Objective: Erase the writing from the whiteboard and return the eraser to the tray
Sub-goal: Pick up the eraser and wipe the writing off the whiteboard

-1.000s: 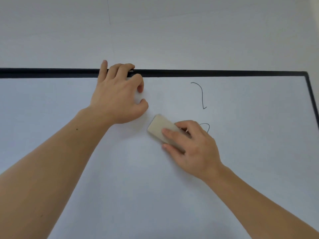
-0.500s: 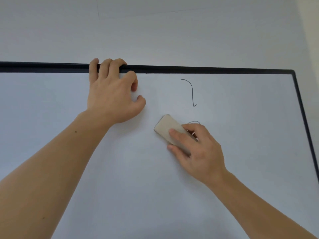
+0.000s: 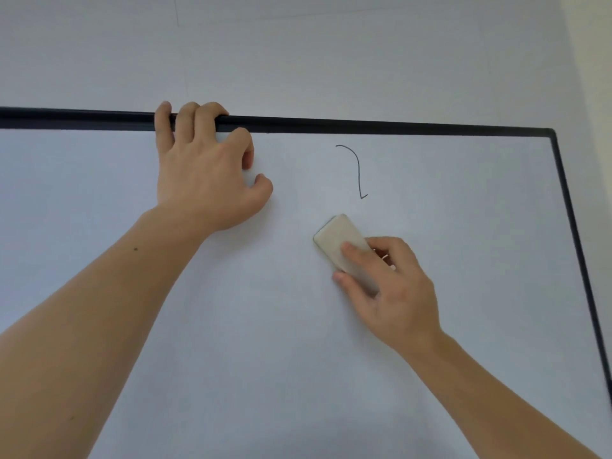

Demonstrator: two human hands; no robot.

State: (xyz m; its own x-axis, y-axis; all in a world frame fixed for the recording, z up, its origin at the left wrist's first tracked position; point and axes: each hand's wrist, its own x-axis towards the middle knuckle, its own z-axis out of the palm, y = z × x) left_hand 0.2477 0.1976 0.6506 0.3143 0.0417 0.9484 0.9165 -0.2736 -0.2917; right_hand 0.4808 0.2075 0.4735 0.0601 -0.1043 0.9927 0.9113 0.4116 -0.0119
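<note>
A whiteboard (image 3: 231, 326) with a black frame fills most of the head view. One thin black curved stroke (image 3: 357, 170) is drawn near its top, right of centre. Just below the stroke a beige eraser (image 3: 336, 238) lies flat against the board, and my right hand (image 3: 394, 289) grips it with fingers on top. My hand and the eraser cover whatever writing is under them. My left hand (image 3: 202, 173) hooks its fingers over the board's top frame (image 3: 364, 125), thumb resting on the white surface. No tray is in view.
A plain pale wall (image 3: 298, 54) stands above the board. The board's right frame edge (image 3: 576, 246) runs down the right side. Bare white board surface spreads left of and below my hands.
My right hand has slid the eraser to the right over the lower loop of writing, which no longer shows. My left hand keeps its hold on the top frame.
</note>
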